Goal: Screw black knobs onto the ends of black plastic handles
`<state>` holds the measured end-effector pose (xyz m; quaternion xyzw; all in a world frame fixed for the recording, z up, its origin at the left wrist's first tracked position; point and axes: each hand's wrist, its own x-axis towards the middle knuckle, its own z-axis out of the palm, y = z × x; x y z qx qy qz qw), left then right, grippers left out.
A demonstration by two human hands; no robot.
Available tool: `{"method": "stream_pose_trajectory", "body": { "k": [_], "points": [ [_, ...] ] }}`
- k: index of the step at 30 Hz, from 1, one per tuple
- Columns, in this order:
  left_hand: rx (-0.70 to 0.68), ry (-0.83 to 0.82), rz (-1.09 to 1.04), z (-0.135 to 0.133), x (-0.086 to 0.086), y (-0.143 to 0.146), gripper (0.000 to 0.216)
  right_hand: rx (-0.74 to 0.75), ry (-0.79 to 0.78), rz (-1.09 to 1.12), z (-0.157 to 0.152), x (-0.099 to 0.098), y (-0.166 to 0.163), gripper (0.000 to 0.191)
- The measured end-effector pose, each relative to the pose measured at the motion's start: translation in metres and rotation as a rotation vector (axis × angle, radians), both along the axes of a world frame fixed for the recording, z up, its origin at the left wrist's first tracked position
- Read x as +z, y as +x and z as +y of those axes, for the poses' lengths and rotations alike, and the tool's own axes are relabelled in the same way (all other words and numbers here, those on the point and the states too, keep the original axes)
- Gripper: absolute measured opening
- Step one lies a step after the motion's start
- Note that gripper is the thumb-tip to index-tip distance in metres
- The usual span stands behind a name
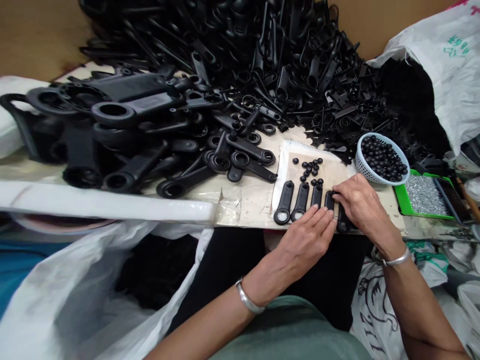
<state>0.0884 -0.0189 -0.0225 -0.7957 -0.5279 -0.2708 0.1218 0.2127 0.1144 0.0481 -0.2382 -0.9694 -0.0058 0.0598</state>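
Five levers (pixel 285 200) lined up at 12 o'clock. Third, fourth partly covered by flat left hand (pixel 302 245); fourth's tip pinched by right hand (pixel 362 207). Row seemingly part-done: loose beads (pixel 309 165) left at 12 o'clock, pile (pixel 150 85) at 11.

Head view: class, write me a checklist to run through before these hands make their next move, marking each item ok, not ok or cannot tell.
1. Left hand at the row of long black pieces: ok, fingers over it.
2. Right hand by the top of one piece: ok.
3. Anything held in the right hand: cannot tell.
4. Whole row visible: not ok, partly covered.
5. Loose black balls beyond the row: ok.
6. Basket upright, holding balls: ok.
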Motion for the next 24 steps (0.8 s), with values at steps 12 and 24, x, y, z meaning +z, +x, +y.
{"method": "stream_pose_trajectory", "body": {
  "k": [12,24],
  "points": [
    [0.017,0.04,-0.026,0.003,-0.005,0.002,0.03,0.043,-0.007,-0.042,0.002,0.008,-0.003,0.015],
    [0.016,0.011,-0.012,0.003,-0.004,0.002,0.031,0.121,-0.003,-0.178,0.007,0.016,-0.006,0.012]
  ]
}}
